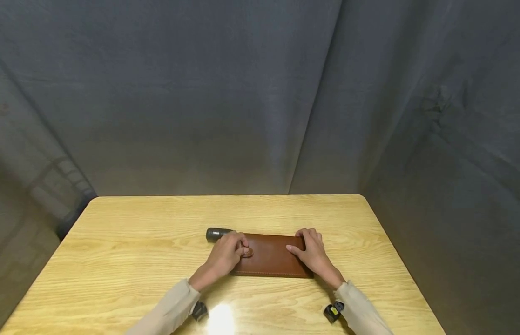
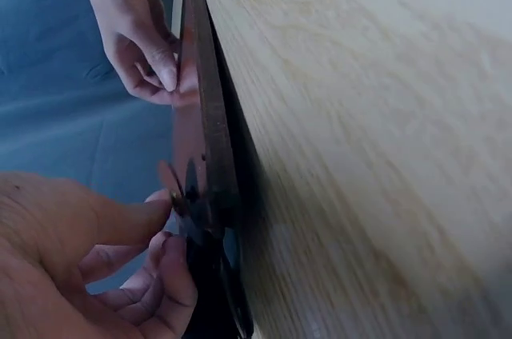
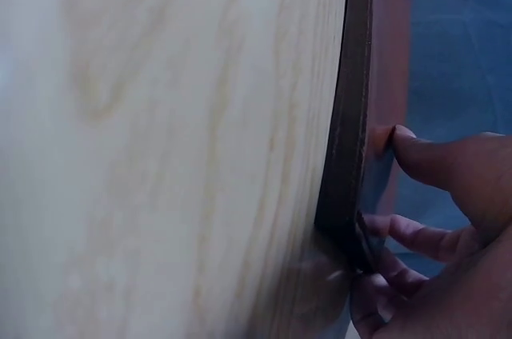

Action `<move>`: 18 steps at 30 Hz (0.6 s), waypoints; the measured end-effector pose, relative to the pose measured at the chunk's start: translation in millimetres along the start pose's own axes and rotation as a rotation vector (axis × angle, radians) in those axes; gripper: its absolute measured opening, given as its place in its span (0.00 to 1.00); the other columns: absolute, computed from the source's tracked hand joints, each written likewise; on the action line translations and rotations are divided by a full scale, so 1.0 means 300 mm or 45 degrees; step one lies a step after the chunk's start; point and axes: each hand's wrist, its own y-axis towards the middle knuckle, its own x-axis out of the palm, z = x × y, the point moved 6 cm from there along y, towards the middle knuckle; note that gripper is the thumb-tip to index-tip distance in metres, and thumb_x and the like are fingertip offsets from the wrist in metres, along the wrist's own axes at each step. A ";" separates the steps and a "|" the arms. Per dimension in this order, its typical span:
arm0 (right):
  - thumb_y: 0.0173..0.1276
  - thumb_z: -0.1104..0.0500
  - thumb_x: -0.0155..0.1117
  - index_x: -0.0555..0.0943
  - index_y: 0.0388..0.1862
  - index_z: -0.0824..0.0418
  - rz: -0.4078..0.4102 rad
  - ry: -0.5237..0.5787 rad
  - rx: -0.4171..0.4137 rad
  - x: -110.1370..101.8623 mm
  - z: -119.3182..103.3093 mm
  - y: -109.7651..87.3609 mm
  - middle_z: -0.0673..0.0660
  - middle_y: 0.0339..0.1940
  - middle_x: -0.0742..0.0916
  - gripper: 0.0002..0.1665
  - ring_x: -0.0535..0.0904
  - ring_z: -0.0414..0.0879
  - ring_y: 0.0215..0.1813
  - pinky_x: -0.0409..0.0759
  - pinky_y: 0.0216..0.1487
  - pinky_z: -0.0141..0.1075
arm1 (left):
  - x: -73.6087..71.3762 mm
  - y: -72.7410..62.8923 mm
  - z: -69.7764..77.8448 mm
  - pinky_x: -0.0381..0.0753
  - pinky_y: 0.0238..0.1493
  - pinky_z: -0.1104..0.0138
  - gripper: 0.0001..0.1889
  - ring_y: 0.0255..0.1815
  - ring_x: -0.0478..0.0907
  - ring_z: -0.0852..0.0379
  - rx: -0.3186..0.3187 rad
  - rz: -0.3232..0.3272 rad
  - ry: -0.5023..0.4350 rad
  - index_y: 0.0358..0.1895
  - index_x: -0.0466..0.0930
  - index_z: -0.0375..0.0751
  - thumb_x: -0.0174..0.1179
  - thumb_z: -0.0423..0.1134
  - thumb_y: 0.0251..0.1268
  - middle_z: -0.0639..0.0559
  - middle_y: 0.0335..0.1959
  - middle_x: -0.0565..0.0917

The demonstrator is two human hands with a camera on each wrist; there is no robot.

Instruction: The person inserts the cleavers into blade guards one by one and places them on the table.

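Observation:
A flat brown leather sheath, stitched along its near edge, lies lengthwise on the table. From its left end a black cylindrical handle sticks out; what it belongs to is hidden inside. My left hand is over that end, its thumb and forefinger pinching a small round-ended leather strap. In the left wrist view the strap tip stands up off the leather. At the opposite end my right hand grips the sheath, thumb on top, fingers curled round the end edge.
The wooden table has a pale grain and rounded far corners. Grey curtains hang behind it and at both sides. A dark wrist device sits at my right cuff, another at the left.

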 end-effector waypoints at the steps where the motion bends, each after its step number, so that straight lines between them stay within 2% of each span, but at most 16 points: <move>1: 0.69 0.54 0.76 0.78 0.54 0.66 0.002 0.002 -0.002 -0.001 -0.002 -0.002 0.66 0.54 0.77 0.23 0.67 0.58 0.55 0.68 0.53 0.49 | 0.000 -0.001 0.000 0.73 0.29 0.71 0.07 0.29 0.71 0.62 0.003 0.010 0.000 0.33 0.82 0.44 0.72 0.31 0.65 0.56 0.29 0.77; 8: 0.70 0.55 0.75 0.78 0.55 0.66 0.004 0.030 -0.012 0.004 -0.004 -0.005 0.66 0.55 0.76 0.24 0.67 0.60 0.57 0.68 0.56 0.52 | 0.012 -0.007 -0.015 0.71 0.29 0.70 0.10 0.27 0.68 0.64 0.010 0.078 0.000 0.30 0.79 0.45 0.73 0.36 0.61 0.57 0.24 0.75; 14: 0.69 0.55 0.75 0.78 0.54 0.66 0.010 -0.003 -0.008 -0.001 0.001 0.001 0.65 0.54 0.77 0.23 0.66 0.60 0.56 0.68 0.56 0.51 | 0.031 -0.005 -0.001 0.72 0.27 0.68 0.13 0.26 0.68 0.62 0.036 0.130 0.101 0.30 0.75 0.43 0.73 0.39 0.58 0.56 0.24 0.73; 18: 0.70 0.55 0.75 0.77 0.53 0.65 -0.026 -0.039 -0.013 0.000 -0.005 0.010 0.64 0.53 0.78 0.23 0.64 0.58 0.52 0.66 0.52 0.47 | 0.041 -0.001 0.013 0.70 0.23 0.67 0.15 0.24 0.68 0.59 0.031 0.111 0.195 0.29 0.73 0.43 0.71 0.25 0.61 0.54 0.26 0.72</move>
